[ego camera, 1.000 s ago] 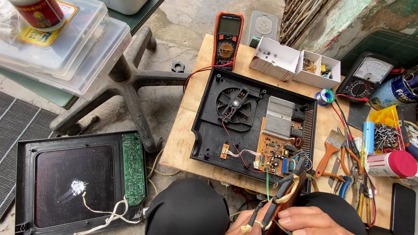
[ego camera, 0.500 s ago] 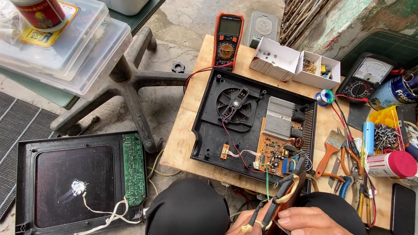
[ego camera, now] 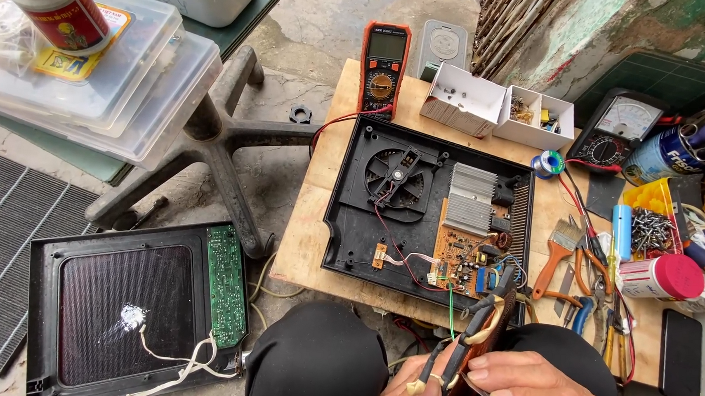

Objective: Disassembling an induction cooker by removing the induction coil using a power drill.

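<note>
Two white boxes (ego camera: 498, 107) w/ screws, small parts; yellow tray (ego camera: 653, 212) w/ screws.

The worktop (ego camera: 318, 220) has bare wood at nine o'clock of the open black case (ego camera: 367, 232), so a hand can pass there. At three o'clock, brushes and pliers (ego camera: 579, 263) crowd the way. Two white boxes (ego camera: 495, 109) block twelve o'clock.

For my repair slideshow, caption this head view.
Both hands grip a wired coil beside the opened induction cooker base.
</note>
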